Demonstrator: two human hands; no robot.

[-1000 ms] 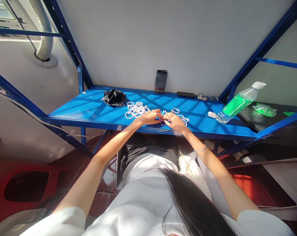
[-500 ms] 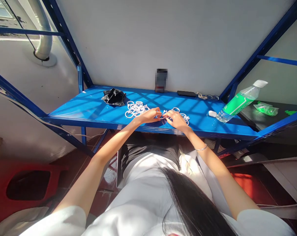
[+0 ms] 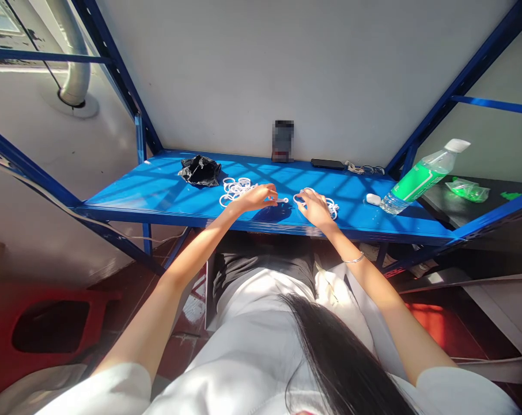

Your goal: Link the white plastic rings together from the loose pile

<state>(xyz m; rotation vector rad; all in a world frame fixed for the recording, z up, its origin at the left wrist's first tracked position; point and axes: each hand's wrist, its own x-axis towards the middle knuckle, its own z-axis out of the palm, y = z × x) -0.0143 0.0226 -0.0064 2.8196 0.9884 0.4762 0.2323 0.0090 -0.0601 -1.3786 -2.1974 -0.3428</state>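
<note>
The left forearm comes in from seven o'clock, the right from five, both palms down over the blue table (image 3: 144, 196). The left hand (image 3: 256, 198) pinches a slim white piece (image 3: 282, 200), its free end toward three o'clock. The right hand (image 3: 316, 210) curves its fingers over white loops (image 3: 332, 208), hiding some; whether it grips one I cannot tell. White rings (image 3: 235, 187) lie beside the left hand at ten, with a black plastic bag (image 3: 199, 172) beyond. From the right hand, a flat black phone (image 3: 327, 165) sits at twelve, a white case (image 3: 373, 199) at three, a green-labelled bottle (image 3: 419, 181) farther out.
</note>
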